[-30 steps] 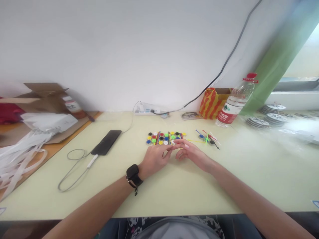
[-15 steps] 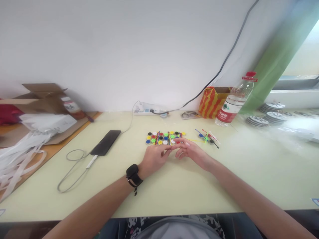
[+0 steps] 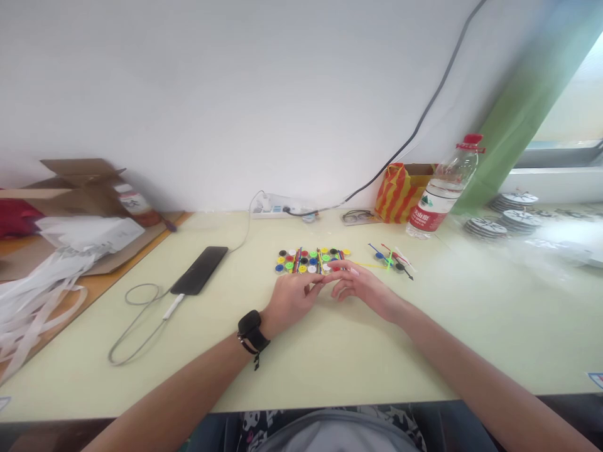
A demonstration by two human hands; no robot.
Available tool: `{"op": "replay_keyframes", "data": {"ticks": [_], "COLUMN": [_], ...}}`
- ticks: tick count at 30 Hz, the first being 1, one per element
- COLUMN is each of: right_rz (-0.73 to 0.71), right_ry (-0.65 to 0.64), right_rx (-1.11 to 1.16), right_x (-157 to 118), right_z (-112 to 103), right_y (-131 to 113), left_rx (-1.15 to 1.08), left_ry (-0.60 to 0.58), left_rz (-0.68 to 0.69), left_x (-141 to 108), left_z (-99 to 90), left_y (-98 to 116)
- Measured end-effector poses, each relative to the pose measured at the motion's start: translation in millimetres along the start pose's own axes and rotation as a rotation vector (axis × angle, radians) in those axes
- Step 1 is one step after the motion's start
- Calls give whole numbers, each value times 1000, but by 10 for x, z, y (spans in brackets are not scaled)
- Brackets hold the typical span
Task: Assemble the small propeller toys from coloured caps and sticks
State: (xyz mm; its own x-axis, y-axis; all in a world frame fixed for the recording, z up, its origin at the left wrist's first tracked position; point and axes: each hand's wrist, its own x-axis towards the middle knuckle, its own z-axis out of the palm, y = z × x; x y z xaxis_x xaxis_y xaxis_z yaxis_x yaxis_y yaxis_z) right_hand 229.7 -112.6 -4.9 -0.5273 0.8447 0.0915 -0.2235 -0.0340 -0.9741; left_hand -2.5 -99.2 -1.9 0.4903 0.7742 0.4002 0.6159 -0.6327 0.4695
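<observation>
Hands together at the fingertips: left hand [image 3: 292, 298] with thumb and forefinger drawn close, right hand [image 3: 370, 294] reaching in with fingers partly curled. Whether anything is pinched between them cannot be told; contact with the pieces also unclear. Coloured discs [image 3: 313, 262] lie in rows midway along the table [image 3: 330, 358], nearer its far edge than its near edge, with coloured sticks [image 3: 296, 260] between groups. Hands sit at the near side of the rows, right fingers partly covering that end. Loose sticks [image 3: 390, 258] lie toward the right edge.

Judgement: small parts want a light fingertip grip, one hand steadying, the other adjusting. Low, slow finger movement should avoid nudging the rows; lifting the right fingers slightly would improve sight of the covered discs.
</observation>
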Motion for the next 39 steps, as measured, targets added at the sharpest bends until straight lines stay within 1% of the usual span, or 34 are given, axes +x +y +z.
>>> {"op": "replay_keyframes", "data": {"ticks": [14, 22, 29, 32, 36, 39], "right_rz": [7, 2, -5, 3, 21, 25], "right_ry": [2, 18, -24, -45, -28, -46], "right_rx": [7, -2, -41, -59, -89, -124], "right_x": [0, -1, 0, -23, -67, -94], "right_z": [-12, -11, -8, 7, 33, 28], "right_y": [-2, 2, 5, 1, -35, -72], "left_rx": [-32, -67, -95, -55, 32, 76], "left_ry": [-27, -17, -28, -44, -58, -61], "left_rz": [-20, -35, -92, -83, -43, -23], "left_x": [8, 1, -2, -5, -6, -5], "left_z": [-18, -7, -9, -25, -45, -45], "left_y": [22, 28, 39, 54, 72, 67]}}
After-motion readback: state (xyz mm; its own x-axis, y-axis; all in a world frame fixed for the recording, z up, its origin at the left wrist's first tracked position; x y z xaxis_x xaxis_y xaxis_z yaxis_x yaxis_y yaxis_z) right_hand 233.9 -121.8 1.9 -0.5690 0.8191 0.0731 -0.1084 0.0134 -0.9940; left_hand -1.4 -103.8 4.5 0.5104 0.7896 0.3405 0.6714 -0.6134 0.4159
